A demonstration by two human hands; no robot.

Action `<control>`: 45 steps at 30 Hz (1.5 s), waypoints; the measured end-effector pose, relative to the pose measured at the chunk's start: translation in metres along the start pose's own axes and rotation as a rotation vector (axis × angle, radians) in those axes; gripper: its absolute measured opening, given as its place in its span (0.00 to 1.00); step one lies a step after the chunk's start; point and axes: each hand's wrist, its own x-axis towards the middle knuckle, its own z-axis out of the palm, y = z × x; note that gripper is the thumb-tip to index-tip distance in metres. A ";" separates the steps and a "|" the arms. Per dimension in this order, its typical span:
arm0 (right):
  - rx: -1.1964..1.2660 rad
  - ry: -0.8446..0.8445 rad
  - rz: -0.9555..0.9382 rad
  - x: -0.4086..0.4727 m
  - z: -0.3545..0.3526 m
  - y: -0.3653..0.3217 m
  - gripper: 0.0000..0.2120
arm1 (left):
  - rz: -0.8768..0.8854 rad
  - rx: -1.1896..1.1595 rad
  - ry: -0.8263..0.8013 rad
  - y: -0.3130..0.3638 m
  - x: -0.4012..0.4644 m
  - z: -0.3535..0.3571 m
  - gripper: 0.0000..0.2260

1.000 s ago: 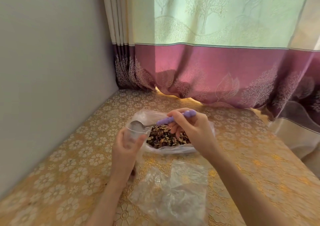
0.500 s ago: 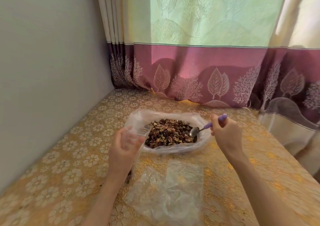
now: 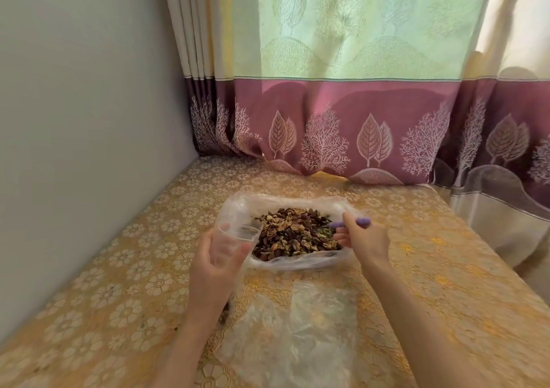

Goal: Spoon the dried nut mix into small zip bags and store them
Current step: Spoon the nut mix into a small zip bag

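A large clear plastic bag (image 3: 238,206) lies open on the table, with the brown dried nut mix (image 3: 293,233) heaped inside. My left hand (image 3: 218,264) grips a small clear zip bag (image 3: 230,239) upright, its mouth held open beside the mix. My right hand (image 3: 364,239) holds a spoon by its purple handle (image 3: 361,222). The spoon's bowl dips into the right side of the mix and is mostly hidden.
A pile of empty clear zip bags (image 3: 297,334) lies on the gold floral tablecloth (image 3: 119,298) in front of me. A grey wall (image 3: 74,120) borders the left; a green and maroon curtain (image 3: 342,120) hangs behind. The table's right edge (image 3: 488,256) drops off.
My right hand carried the spoon from over the small zip bag to the right, then lowered it into the right side of the nut mix. My left hand kept its place.
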 end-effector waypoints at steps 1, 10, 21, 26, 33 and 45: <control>0.052 -0.013 0.060 0.001 0.000 0.003 0.13 | 0.000 -0.001 -0.001 -0.001 0.000 0.000 0.36; 0.260 0.017 0.104 0.001 -0.016 0.008 0.17 | 0.007 0.010 0.006 -0.001 0.000 0.000 0.33; 0.355 -0.064 0.006 -0.012 -0.018 -0.033 0.18 | 0.008 0.006 -0.007 -0.001 0.000 0.001 0.31; 0.364 -0.186 -0.053 -0.030 -0.011 -0.060 0.18 | 0.009 0.003 -0.006 -0.002 0.001 0.000 0.34; 0.373 -0.390 -0.062 -0.056 0.010 -0.075 0.16 | -0.004 0.001 0.004 -0.002 0.001 -0.001 0.34; 0.220 -0.569 -0.348 -0.072 0.016 -0.081 0.08 | 0.021 -0.031 0.050 -0.010 0.006 -0.005 0.24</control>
